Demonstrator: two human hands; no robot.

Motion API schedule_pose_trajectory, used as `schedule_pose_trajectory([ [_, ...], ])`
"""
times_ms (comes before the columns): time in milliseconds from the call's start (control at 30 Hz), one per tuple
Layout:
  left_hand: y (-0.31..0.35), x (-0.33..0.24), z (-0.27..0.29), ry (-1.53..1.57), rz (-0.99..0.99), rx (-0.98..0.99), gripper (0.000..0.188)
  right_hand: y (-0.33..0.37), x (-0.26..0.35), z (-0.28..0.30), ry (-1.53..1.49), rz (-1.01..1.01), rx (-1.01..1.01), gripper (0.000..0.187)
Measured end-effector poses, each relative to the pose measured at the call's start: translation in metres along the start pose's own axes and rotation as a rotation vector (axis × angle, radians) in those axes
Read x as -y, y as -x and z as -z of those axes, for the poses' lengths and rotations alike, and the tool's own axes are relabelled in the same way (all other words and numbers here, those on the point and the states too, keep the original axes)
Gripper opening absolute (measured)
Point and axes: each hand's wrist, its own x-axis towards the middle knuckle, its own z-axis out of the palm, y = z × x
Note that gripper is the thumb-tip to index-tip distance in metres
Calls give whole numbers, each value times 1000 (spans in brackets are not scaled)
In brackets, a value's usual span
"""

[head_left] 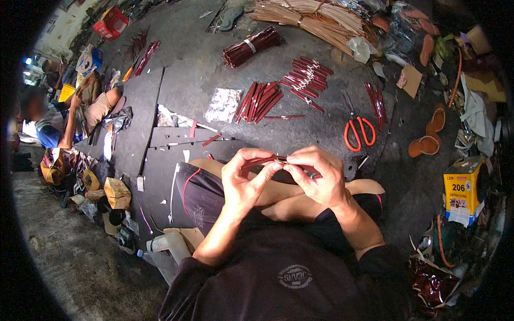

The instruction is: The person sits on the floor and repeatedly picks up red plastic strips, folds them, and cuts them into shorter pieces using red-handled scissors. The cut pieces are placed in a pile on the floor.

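Both hands meet in front of my crossed legs, fingertips pinched together. My left hand (241,182) grips a thin dark red strip (261,161). Close against it, my right hand (321,176) pinches the strip's other end, where a small shiny metal piece (280,159) shows; its exact shape is too small to tell. Beyond my hands lie a loose pile of dark red strips (259,101) and a second pile with silvery pieces at the middle (308,80). A clear bag of small shiny pieces (223,105) is beside them. Orange-handled scissors (357,134) rest to the right.
A banded bundle of red strips (251,46) and a large bundle of tan sticks (316,22) lie farther off. More red strips (377,104), brown sandals (425,144) and a yellow tin (461,187) are to the right. Another person (67,120) sits at the far left.
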Motion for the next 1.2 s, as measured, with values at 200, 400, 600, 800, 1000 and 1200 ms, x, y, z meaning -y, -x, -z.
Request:
schedule_pose_trajectory([
  [200,-4,-3,-1,-70,33,20,25,-3,0,1,24,14,3,23],
  [400,-8,-6,3,15,146,85,23,-4,-6,6,-45,-33,85,21],
  [600,-7,-3,9,136,217,140,25,-4,-11,4,-101,-63,110,19],
  [800,-6,7,4,236,82,81,23,-6,-5,8,-72,-161,68,18],
  [1000,-9,3,9,130,-26,143,20,-7,-6,16,-29,-102,128,16],
  [1200,-7,5,-3,193,-52,113,21,-7,-7,18,-82,-145,129,18],
])
